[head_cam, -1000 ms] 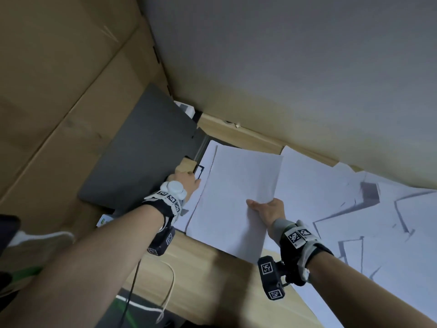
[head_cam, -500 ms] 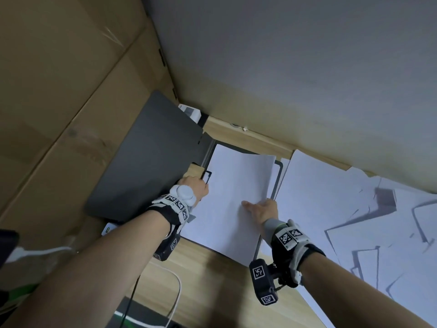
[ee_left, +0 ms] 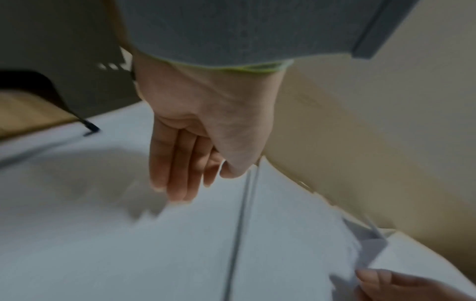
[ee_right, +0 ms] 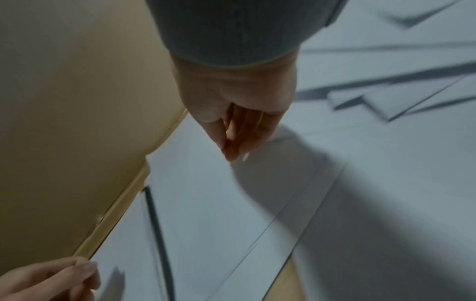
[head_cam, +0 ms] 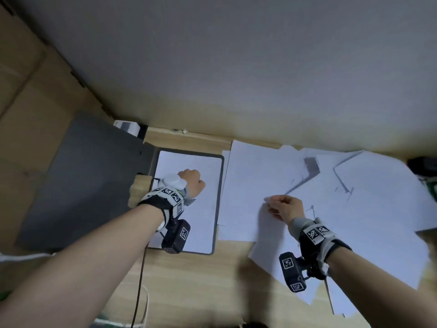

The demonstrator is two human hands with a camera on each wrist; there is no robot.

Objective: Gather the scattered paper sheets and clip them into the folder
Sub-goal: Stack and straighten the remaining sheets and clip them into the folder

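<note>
The grey folder [head_cam: 219, 185] lies open on the desk, its cover [head_cam: 82, 185] leaning up at the left. A white sheet [head_cam: 205, 221] lies flat in its right half. My left hand [head_cam: 195, 183] hovers over that sheet with straight fingers [ee_left: 180, 183] and holds nothing. The black clip [ee_left: 90, 129] shows by the spine, left of that hand. The scattered sheets [head_cam: 354, 197] overlap to the right of the folder. My right hand [head_cam: 272, 202] is low over them, its fingertips [ee_right: 231, 150] drawn together near a sheet's edge, with no paper between them.
Cardboard panels [head_cam: 28, 102] close the left side and a pale wall [head_cam: 236, 79] the back. Bare wooden desk [head_cam: 189, 280] lies in front of the folder, with a cable [head_cam: 142, 280] across it. A dark object [head_cam: 423, 164] sits at the far right.
The sheet my right hand held has been laid into the folder and released. My right hand moved right to the scattered sheets. My left hand left the clip and came over the laid sheet.
</note>
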